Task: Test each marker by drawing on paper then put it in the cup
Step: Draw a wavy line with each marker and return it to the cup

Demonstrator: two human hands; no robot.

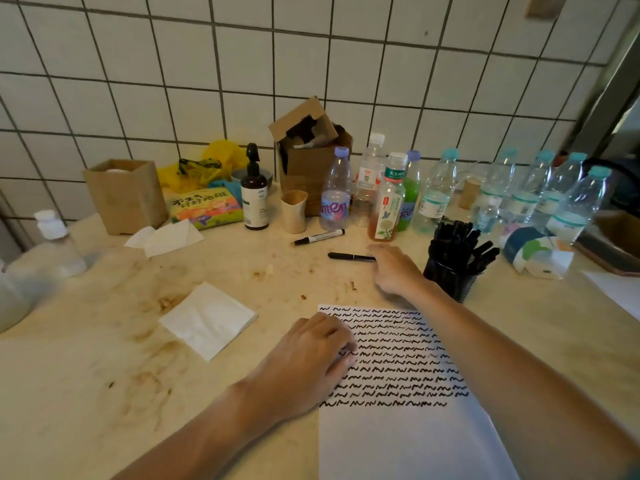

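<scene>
**Marker at the right hand's fingertips: a light, rigid stick to be pinched mid-barrel**

Head view: black marker (351,257) lies flat on the stained counter (104,341), pointing left to right, with its right end at the fingertips of the right hand (394,270). That hand reaches forward with fingers extended and low; the marker's end is hidden under them, so I cannot tell whether they have closed on it or only touch it. A second marker with a white barrel (319,236) lies just behind, near a beige cup (294,211) and well apart from the hand. The left hand (308,358) rests on the left edge of the paper (408,427), fingers loosely curled and pressing down, holding nothing. The sheet's upper half is filled with rows of black squiggles; the lower half is blank. A dark mesh cup (453,278) crammed with black markers stands just right of the right wrist.

Judging by its look, the marker is light, stiff and smooth plastic, apt to roll on the counter if nudged. The best hold is probably a thumb-and-finger pinch on the barrel behind the cap seam, leaving the cap free to be pulled. The paper is thin and would slide, so it needs the left hand's press while drawing.
</scene>
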